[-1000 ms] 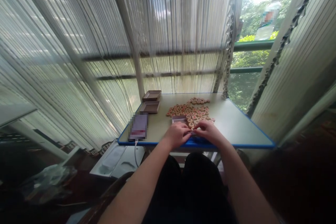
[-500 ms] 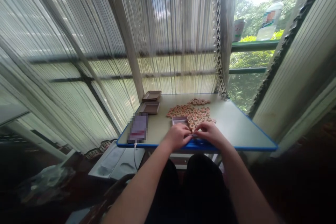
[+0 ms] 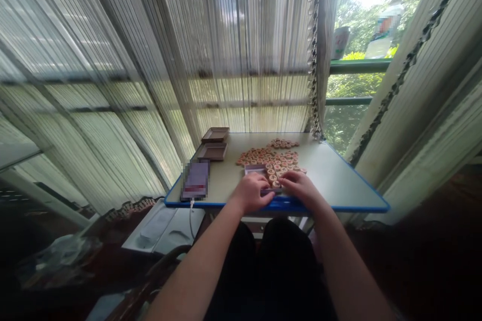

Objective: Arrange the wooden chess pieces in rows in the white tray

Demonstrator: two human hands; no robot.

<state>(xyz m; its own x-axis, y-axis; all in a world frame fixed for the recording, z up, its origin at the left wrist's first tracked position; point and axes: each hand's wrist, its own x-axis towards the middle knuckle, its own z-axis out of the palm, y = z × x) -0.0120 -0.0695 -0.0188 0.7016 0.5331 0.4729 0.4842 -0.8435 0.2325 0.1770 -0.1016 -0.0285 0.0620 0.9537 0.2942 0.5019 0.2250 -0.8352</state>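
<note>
A heap of round game pieces [image 3: 271,156] lay mid-surface [image 3: 331,175], reaching toward the far edge, with a shallow tray [image 3: 259,176] before it near the front edge. Two more trays [image 3: 214,142] sat one behind the other along the left edge, and a phone [image 3: 195,185] lay at the front left corner. Both hands [image 3: 276,190] rested side by side at the front edge, on the shallow tray.

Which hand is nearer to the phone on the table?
Left. The left hand is just right of the phone, though apart from it; the right hand lies farther right, beyond the left.
</note>
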